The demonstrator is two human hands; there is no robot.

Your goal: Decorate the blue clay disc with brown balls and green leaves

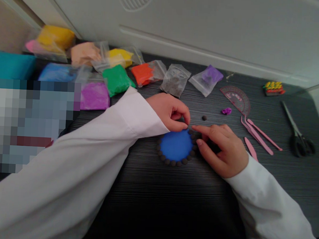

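Observation:
A flat blue clay disc [176, 145] lies on the dark table, ringed by several small dark clay balls [170, 162]. My left hand [172, 112] rests at the disc's far edge, fingers pinched together at the rim; what they hold is too small to make out. My right hand [223, 148] lies at the disc's right side, index finger stretched toward the rim, other fingers curled, nothing seen in it. One loose dark ball [204, 118] sits just beyond both hands. A small purple clay piece [226, 111] lies further right.
Bags of clay line the back: green [117, 80], orange [142, 74], dark [174, 80], purple [207, 77], magenta [94, 95], yellow [119, 57]. A protractor [237, 98], pink tools [256, 133], scissors [298, 132] and a small clay model [273, 88] lie right.

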